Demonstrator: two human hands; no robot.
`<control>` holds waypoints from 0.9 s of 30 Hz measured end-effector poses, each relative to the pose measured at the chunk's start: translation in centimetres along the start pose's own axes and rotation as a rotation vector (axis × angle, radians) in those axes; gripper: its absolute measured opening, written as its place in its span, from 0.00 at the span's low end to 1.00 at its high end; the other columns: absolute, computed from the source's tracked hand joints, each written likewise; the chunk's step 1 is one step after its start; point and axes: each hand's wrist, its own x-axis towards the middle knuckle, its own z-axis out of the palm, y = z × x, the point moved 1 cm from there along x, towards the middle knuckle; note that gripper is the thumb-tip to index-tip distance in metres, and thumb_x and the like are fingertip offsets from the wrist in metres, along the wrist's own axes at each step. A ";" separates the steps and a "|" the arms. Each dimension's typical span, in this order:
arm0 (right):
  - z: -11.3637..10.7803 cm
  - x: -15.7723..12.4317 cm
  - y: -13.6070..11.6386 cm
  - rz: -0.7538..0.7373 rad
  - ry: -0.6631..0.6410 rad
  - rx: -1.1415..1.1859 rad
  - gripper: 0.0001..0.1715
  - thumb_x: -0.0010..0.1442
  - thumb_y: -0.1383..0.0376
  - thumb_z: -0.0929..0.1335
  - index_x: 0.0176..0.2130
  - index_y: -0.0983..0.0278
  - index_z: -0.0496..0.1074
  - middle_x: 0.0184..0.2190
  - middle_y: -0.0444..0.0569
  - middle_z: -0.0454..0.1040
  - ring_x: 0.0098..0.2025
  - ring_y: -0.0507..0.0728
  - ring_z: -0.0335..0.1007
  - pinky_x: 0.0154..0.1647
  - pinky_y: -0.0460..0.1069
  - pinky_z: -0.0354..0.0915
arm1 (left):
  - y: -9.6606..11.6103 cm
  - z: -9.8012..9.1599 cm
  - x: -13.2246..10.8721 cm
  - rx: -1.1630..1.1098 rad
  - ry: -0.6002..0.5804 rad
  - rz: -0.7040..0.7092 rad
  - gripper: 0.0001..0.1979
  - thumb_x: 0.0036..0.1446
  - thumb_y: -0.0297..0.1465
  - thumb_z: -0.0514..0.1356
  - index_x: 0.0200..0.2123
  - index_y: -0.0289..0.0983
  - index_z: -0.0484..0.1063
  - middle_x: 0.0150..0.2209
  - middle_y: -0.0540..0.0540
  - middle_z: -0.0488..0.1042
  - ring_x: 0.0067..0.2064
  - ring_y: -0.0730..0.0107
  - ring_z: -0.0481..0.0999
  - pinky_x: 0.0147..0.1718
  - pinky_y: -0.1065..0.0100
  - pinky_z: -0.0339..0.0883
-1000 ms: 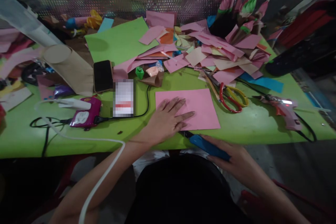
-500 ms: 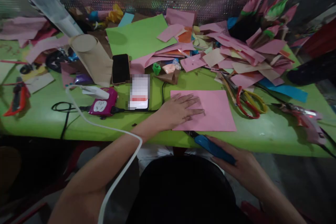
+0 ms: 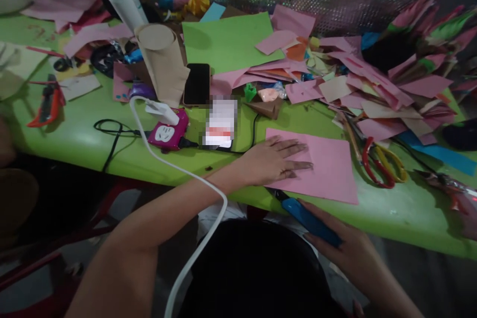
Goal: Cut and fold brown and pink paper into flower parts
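Observation:
My left hand (image 3: 274, 161) lies flat with its fingers spread on a pink sheet of paper (image 3: 331, 169), pressing it against the green table. The sheet looks folded, though its layers are hard to make out. Below its near edge, my right hand (image 3: 339, 243) is closed around the blue handle of what looks like a utility knife (image 3: 311, 218). The knife's dark, narrow end points left and sits close to the paper's near left corner. Whether the blade is inside a fold cannot be seen.
Red-and-yellow-handled scissors (image 3: 383, 164) lie right of the sheet, with a glue gun (image 3: 454, 189) beyond. Paper scraps (image 3: 372, 84) pile up behind. A phone (image 3: 197, 84), a magenta power adapter (image 3: 169, 131) and orange-handled pliers (image 3: 48, 104) are leftward. A white cable (image 3: 186, 171) crosses over my left forearm.
The view has turned left, so the table's things appear farther right. Against the paper's near edge, the knife in my right hand has moved left. My left hand stays on the sheet.

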 end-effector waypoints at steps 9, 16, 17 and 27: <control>0.2 0.2 -1.3 -0.091 -0.082 0.042 0.28 0.59 0.58 0.70 0.58 0.55 0.72 0.57 0.50 0.74 0.58 0.67 0.71 0.58 0.63 0.68 | -0.1 0.1 0.0 -0.027 0.039 0.002 0.23 0.70 0.41 0.46 0.66 0.53 0.58 0.70 0.49 0.54 0.70 0.63 0.52 0.64 0.57 0.48; -5.6 -1.2 0.4 -0.163 0.120 -0.034 0.29 0.57 0.55 0.71 0.58 0.51 0.73 0.51 0.48 0.79 0.49 0.66 0.78 0.48 0.56 0.75 | -0.1 -0.5 0.3 -0.127 -0.007 -0.025 0.22 0.69 0.40 0.50 0.64 0.51 0.62 0.70 0.47 0.55 0.70 0.59 0.54 0.64 0.53 0.48; -6.9 -0.7 0.4 -0.157 0.171 -0.057 0.29 0.57 0.54 0.71 0.58 0.51 0.72 0.51 0.48 0.79 0.48 0.66 0.79 0.47 0.56 0.76 | -0.1 -0.6 0.4 -0.136 -0.038 -0.046 0.22 0.68 0.39 0.51 0.63 0.50 0.64 0.70 0.46 0.56 0.69 0.58 0.56 0.64 0.52 0.49; -12.7 16.5 -1.2 -0.231 0.495 -0.030 0.30 0.56 0.56 0.70 0.57 0.60 0.71 0.46 0.53 0.79 0.43 0.64 0.77 0.44 0.57 0.72 | 0.7 -2.3 2.8 -0.095 0.035 -0.319 0.30 0.60 0.41 0.59 0.63 0.36 0.63 0.59 0.32 0.68 0.60 0.45 0.66 0.53 0.51 0.61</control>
